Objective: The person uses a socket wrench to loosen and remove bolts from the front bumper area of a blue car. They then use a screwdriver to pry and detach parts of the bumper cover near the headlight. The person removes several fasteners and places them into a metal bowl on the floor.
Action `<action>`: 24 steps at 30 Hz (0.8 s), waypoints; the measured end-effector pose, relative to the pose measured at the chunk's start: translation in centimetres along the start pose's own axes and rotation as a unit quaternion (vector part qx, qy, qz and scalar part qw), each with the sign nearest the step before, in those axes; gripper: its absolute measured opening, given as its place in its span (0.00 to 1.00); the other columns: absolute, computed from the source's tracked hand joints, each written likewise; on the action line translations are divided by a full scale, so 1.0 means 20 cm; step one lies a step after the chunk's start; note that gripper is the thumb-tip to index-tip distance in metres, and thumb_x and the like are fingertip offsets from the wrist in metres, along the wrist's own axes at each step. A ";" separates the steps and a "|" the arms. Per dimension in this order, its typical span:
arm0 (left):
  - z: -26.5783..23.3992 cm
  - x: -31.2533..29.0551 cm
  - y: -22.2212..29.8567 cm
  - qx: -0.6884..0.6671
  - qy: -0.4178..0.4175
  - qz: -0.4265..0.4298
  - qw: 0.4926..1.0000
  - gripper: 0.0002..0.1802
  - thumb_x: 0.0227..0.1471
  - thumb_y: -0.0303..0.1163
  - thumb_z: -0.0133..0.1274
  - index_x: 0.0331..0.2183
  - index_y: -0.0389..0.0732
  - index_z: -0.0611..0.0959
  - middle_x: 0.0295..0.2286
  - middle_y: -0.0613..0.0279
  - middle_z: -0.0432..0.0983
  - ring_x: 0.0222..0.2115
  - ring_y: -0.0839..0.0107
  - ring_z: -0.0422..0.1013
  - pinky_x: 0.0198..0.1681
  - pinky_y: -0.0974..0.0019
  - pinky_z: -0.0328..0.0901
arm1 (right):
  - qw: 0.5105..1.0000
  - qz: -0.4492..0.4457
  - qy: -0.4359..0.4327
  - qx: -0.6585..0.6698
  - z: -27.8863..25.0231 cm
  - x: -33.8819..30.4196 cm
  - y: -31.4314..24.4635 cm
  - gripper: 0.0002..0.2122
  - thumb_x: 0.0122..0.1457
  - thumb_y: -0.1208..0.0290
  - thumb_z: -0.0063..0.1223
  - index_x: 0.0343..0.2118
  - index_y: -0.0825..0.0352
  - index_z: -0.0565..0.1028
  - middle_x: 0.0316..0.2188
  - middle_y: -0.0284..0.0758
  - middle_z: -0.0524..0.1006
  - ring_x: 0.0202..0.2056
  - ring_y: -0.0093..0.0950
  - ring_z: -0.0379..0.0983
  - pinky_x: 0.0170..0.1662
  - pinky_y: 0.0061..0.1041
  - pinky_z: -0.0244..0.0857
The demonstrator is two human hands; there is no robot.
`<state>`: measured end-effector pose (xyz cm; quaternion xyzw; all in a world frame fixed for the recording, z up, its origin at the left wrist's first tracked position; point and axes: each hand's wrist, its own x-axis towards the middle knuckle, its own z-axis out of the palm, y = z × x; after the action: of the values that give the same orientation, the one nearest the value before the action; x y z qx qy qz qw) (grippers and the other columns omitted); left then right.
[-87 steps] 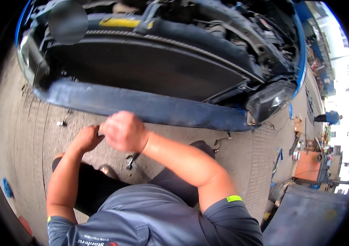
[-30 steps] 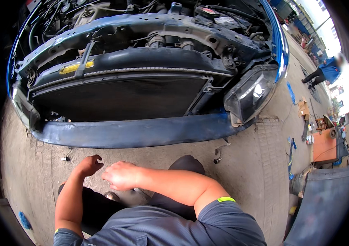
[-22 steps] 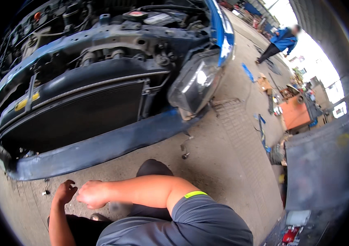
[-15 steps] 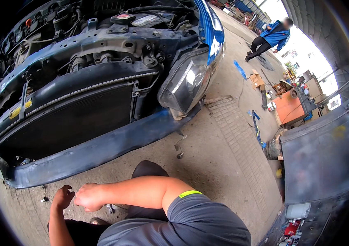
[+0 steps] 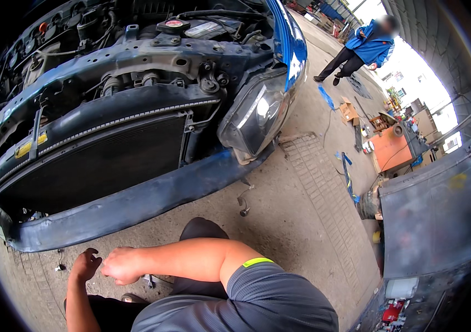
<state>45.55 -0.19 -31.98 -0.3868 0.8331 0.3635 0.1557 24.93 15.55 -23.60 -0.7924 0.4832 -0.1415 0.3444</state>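
Observation:
My left hand [image 5: 85,264] is raised above the floor at the lower left, its fingers loosely bent and apart, with nothing visible in them. Close by on its right, my right hand [image 5: 121,265] has its fingers curled in, pointing toward the left hand. The back of that hand hides whatever may be between them. A small gap separates the two hands. Beyond them runs the bare bumper beam [image 5: 135,202] of a blue car, below its dark radiator [image 5: 102,160]. On the floor beside my right hand lies a metal tool [image 5: 150,281], partly covered.
The headlight [image 5: 255,113] sits at the car's right corner; a small metal part [image 5: 244,211] is under the beam. A dark panel [image 5: 435,210] stands at the right. Farther off are an orange cabinet [image 5: 391,150], a cardboard box [image 5: 349,110] and a person in a blue jacket [image 5: 369,47].
The person in the blue jacket has come a little nearer with a step. My view has shifted slightly; both my hands stay nearly in place.

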 end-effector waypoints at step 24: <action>1.02 0.19 -0.17 0.136 -0.191 -0.101 0.967 0.16 0.49 0.27 0.52 0.40 0.38 0.88 0.45 0.48 0.81 0.49 0.51 0.77 0.49 0.53 0.71 | 0.991 0.123 0.027 0.040 -0.16 -0.15 0.05 0.16 0.60 0.68 0.55 0.50 0.69 0.76 0.46 0.45 0.79 0.49 0.43 0.75 0.53 0.38 0.69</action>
<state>45.12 11.10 -49.66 -0.3676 0.7860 0.2966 0.3990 20.98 16.47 -21.64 -0.7087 0.5798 -0.1383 0.3773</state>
